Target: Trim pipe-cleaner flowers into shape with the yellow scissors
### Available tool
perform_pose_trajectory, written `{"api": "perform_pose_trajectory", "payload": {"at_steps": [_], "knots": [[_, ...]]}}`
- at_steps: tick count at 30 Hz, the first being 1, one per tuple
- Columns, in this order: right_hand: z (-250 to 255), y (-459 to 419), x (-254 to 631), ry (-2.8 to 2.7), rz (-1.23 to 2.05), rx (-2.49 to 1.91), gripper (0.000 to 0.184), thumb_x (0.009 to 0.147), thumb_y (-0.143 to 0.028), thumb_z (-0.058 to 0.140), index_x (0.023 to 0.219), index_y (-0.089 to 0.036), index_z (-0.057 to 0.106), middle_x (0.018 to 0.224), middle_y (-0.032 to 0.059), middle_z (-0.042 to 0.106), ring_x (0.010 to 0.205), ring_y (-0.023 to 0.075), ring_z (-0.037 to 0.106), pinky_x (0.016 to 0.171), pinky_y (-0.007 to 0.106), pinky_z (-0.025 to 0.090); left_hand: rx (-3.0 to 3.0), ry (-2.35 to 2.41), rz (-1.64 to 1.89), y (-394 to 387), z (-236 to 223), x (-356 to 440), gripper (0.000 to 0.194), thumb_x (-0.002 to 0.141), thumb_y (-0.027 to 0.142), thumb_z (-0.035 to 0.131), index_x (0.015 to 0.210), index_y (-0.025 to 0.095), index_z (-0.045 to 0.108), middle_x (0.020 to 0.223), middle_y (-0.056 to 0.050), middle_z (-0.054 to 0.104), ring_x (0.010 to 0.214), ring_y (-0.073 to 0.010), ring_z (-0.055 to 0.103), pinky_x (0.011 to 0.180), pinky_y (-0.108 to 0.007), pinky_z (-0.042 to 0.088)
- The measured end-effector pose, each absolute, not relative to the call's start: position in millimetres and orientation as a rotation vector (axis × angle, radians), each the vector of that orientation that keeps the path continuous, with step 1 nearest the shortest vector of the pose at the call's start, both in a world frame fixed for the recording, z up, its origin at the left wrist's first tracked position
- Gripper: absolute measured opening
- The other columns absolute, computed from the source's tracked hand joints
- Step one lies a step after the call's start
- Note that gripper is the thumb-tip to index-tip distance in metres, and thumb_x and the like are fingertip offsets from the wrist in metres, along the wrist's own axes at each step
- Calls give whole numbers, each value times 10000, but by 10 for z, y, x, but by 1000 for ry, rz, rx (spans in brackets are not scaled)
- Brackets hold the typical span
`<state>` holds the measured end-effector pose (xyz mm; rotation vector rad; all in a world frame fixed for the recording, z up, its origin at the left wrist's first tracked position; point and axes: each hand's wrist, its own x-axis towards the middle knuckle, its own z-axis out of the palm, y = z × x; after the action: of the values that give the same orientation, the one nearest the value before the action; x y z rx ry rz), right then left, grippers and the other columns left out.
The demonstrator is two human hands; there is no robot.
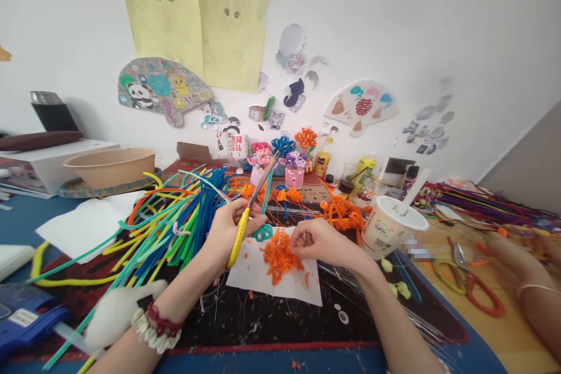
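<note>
My left hand (228, 231) is closed on yellow-handled scissors (240, 235), whose blades point up and away from me. A teal pipe cleaner (263, 232), bent into small loops at its lower end, is pinched between the same fingers. Below lies a heap of orange fuzzy clippings (280, 257) on a white sheet of paper (249, 274). My right hand (322, 241) is at the heap's right edge with fingers curled together; whatever its fingertips hold, if anything, is hidden. Loose pipe cleaners (184, 234) in blue, green, yellow and teal spread beside my left forearm.
A lidded paper cup (385, 234) with a straw stands right. Orange pipe-cleaner pieces (342, 213) and flower pots (294, 175) sit behind. Another person's hand (512, 257) is far right near orange-handled scissors (484, 295). A blue glue gun (33, 321) lies front left.
</note>
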<state>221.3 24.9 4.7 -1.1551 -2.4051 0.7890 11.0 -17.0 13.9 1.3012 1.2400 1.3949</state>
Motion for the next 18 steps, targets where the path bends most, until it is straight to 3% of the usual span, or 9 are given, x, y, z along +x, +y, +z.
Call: {"api": "perform_pose_trajectory", "payload": {"at_steps": [5, 10, 18], "knots": [[82, 230, 2197, -2412, 876, -1060, 100, 764, -229, 615, 724, -190, 697, 640, -15, 630, 559, 112, 511, 521, 224, 373, 1367, 1212, 1347, -153, 95, 136, 272, 594, 329, 760, 738, 179, 584, 599, 52, 555, 540, -95, 487, 483, -195, 358], [59, 215, 2152, -2417, 934, -973, 91, 760, -219, 634, 719, -177, 705, 636, -17, 627, 559, 102, 500, 526, 220, 364, 1458, 1217, 1326, -167, 42, 215, 258, 623, 331, 733, 766, 187, 572, 519, 93, 472, 504, -91, 441, 492, -202, 365], [117, 233, 2166, -2330, 956, -948, 138, 767, -307, 678, 747, -178, 723, 705, 11, 671, 583, 107, 509, 529, 225, 369, 1596, 1339, 1327, -98, -44, 170, 225, 595, 344, 721, 635, 180, 573, 593, 46, 556, 561, -122, 502, 506, -218, 363]]}}
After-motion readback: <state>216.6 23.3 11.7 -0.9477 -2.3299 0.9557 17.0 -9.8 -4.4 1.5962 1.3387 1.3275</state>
